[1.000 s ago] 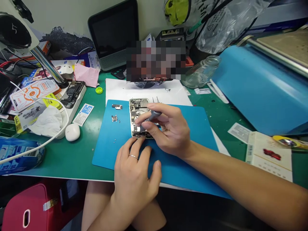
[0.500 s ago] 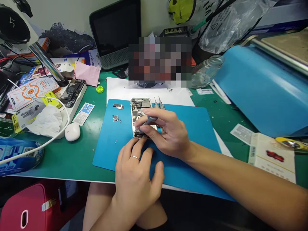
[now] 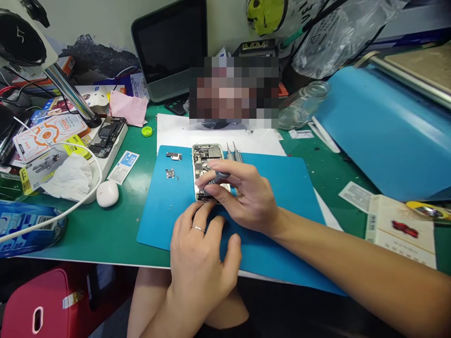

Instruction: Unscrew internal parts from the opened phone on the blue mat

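Observation:
An opened phone (image 3: 206, 158) with bare circuitry lies on a blue work mat (image 3: 285, 188). My right hand (image 3: 243, 192) is closed round a small grey screwdriver (image 3: 217, 177), its tip down in the lower part of the phone. My left hand (image 3: 200, 253), a ring on one finger, rests flat on the mat with fingertips against the phone's near end. Two small metal parts (image 3: 169, 164) lie on the mat left of the phone. Two more screwdrivers (image 3: 234, 152) lie just right of it.
A second opened phone (image 3: 105, 134) sits on a white block at the left, beside a white cable (image 3: 70, 206), tissue and a white earbud case (image 3: 107, 193). A glass jar (image 3: 301, 110), a tablet (image 3: 169, 47) and a large blue roll (image 3: 380, 126) stand behind.
My right hand with the screwdriver has moved slightly lower over the phone. The left hand stays in place.

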The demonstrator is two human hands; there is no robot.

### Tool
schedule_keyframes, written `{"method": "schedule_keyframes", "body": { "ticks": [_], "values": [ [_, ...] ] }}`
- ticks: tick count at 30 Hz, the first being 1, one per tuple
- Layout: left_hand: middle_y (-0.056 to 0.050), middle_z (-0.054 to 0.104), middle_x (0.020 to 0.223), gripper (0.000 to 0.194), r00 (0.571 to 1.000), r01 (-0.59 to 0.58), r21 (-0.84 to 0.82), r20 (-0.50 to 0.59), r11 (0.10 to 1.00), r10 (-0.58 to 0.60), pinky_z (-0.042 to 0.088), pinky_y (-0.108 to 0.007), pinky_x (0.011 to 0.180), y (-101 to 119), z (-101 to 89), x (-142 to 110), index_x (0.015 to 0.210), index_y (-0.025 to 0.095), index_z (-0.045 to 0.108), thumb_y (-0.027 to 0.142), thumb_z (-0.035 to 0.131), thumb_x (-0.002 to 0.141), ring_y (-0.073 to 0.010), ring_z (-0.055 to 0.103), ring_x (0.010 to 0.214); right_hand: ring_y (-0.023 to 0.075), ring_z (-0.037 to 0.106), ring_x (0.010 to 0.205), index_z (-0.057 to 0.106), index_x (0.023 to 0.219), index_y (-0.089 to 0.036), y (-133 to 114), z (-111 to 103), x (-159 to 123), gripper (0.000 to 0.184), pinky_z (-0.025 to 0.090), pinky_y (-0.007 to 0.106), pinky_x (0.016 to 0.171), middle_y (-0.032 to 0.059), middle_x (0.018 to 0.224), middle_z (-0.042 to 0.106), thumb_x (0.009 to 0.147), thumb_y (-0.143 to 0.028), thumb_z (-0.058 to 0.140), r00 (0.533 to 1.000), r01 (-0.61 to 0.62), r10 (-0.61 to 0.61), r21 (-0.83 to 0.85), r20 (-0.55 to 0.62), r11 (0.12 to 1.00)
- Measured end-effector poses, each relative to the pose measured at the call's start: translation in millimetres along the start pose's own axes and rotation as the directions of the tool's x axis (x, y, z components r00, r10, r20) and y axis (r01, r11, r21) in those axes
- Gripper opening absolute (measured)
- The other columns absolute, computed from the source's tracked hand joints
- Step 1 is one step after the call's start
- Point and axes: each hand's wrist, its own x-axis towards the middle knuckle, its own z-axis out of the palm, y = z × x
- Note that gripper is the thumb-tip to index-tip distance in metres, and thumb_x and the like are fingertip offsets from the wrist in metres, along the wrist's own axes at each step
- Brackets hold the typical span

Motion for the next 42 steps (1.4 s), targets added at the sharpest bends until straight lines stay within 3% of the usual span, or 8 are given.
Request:
{"method": "schedule_keyframes", "body": {
  "ticks": [12, 24, 30, 38, 42],
  "values": [
    [-0.009, 0.067, 0.139, 0.02, 1.0, -0.012, -0.016, 0.004, 1.0, 0.012, 0.053, -0.049, 0.107, -2.0, -2.7, 1.8, 0.116, 0.019, 0.068, 0.025, 0.061, 0.098, -0.0299, 0.057, 0.133, 0.014, 0.077, 0.09, 0.049, 0.147, -0.027, 0.6, 1.2, -0.6, 0.054, 0.068, 0.025, 0.077, 0.0038, 0.104, 0.073, 0.099, -0.007, 0.062, 0.999, -0.036, 0.036, 0.003, -0.018, 0.999],
    [-0.011, 0.072, 0.126, 0.021, 1.0, -0.019, -0.01, -0.004, 1.0, 0.019, 0.056, -0.049, 0.102, -1.9, -2.6, 1.3, 0.115, 0.017, 0.069, 0.025, 0.061, 0.098, -0.0314, 0.061, 0.127, 0.0149, 0.078, 0.095, 0.053, 0.143, -0.02, -3.1, -4.0, 5.5, 0.051, 0.068, 0.025, 0.083, 0.008, 0.109, 0.078, 0.096, -0.005, 0.064, 0.992, 0.116, -0.113, -0.05, 0.056, 0.992],
    [-0.01, 0.069, 0.135, 0.02, 1.0, -0.014, -0.019, 0.016, 1.0, 0.014, 0.056, -0.05, 0.103, -2.3, -3.0, 0.9, 0.116, 0.019, 0.068, 0.026, 0.063, 0.098, -0.0316, 0.059, 0.131, 0.0169, 0.077, 0.099, 0.052, 0.146, -0.025, -3.2, -6.0, 6.9, 0.057, 0.069, 0.029, 0.082, 0.0071, 0.113, 0.078, 0.095, -0.005, 0.063, 0.995, 0.099, -0.096, -0.076, 0.036, 0.992],
    [-0.01, 0.069, 0.135, 0.018, 1.0, -0.016, -0.03, 0.013, 0.999, 0.017, 0.055, -0.049, 0.104, -2.7, -2.3, 1.9, 0.114, 0.018, 0.068, 0.025, 0.063, 0.097, -0.0299, 0.058, 0.132, 0.0185, 0.077, 0.098, 0.052, 0.146, -0.02, -2.3, -6.6, 7.4, 0.059, 0.069, 0.029, 0.079, 0.0086, 0.111, 0.077, 0.092, -0.002, 0.064, 0.992, 0.126, -0.125, -0.115, 0.018, 0.985],
    [-0.01, 0.07, 0.134, 0.02, 1.0, -0.011, -0.021, 0.017, 1.0, 0.011, 0.056, -0.048, 0.103, -2.6, -1.9, 1.5, 0.115, 0.019, 0.068, 0.026, 0.063, 0.098, -0.0303, 0.059, 0.132, 0.0196, 0.078, 0.097, 0.052, 0.147, -0.027, -2.3, -7.5, 7.8, 0.062, 0.07, 0.033, 0.081, 0.0068, 0.114, 0.079, 0.092, -0.007, 0.071, 0.99, 0.138, -0.135, -0.14, 0.035, 0.98]
  ]
}}
